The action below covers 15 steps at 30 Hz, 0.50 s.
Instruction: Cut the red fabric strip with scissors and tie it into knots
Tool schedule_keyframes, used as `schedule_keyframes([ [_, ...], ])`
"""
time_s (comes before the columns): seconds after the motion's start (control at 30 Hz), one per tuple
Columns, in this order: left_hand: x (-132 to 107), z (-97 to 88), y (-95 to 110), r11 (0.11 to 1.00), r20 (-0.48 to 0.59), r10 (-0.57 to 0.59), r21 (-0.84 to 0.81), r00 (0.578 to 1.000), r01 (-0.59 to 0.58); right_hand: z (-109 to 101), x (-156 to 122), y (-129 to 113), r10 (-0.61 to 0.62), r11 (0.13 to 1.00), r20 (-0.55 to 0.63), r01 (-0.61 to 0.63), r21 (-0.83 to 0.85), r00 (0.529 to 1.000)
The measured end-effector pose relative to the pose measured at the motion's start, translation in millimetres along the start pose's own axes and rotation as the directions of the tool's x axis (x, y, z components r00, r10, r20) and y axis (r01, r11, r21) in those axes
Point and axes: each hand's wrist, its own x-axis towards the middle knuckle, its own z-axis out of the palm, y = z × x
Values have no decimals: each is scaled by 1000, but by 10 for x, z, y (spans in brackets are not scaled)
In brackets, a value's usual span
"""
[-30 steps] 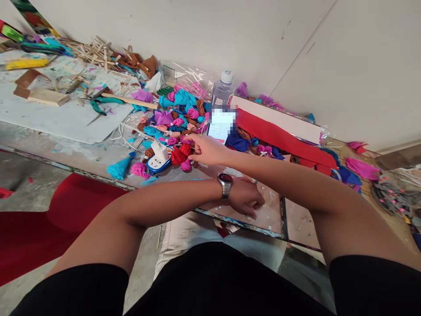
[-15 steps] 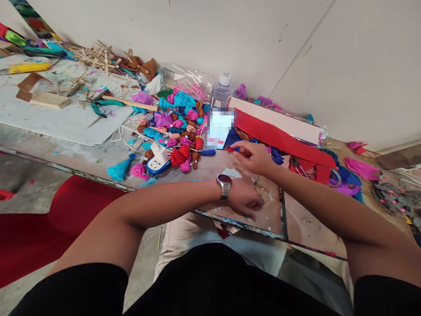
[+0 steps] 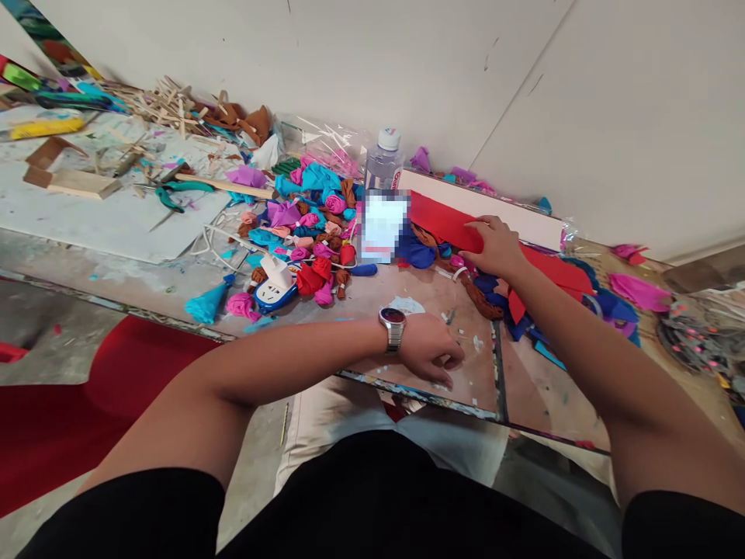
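Head view: right fingers (image 3: 482, 227), parted, touch red sheet (image 3: 439, 218).

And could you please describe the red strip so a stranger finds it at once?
On the table, find the clear bottle near the wall. Just to its right, partly under the right hand, runs a long red strip. Its bright colour separates it from the pale strip behind.
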Motion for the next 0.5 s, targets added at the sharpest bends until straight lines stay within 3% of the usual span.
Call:
schedule_keyframes([
  [0.13, 0, -1, 9, 1000, -1, 3, 0, 1000, -3, 36, 44, -21, 13, 999, -16, -13, -39, 1000],
  [0.33, 8, -40, 41, 999, 64, -39, 38, 997, 36, -26, 142, 32, 26, 1000, -138, -24, 17, 990],
  [0.5, -1, -40, 45, 999, 55, -37, 41, 998, 35, -175, 192, 128, 124, 990, -331, -95, 103, 935],
])
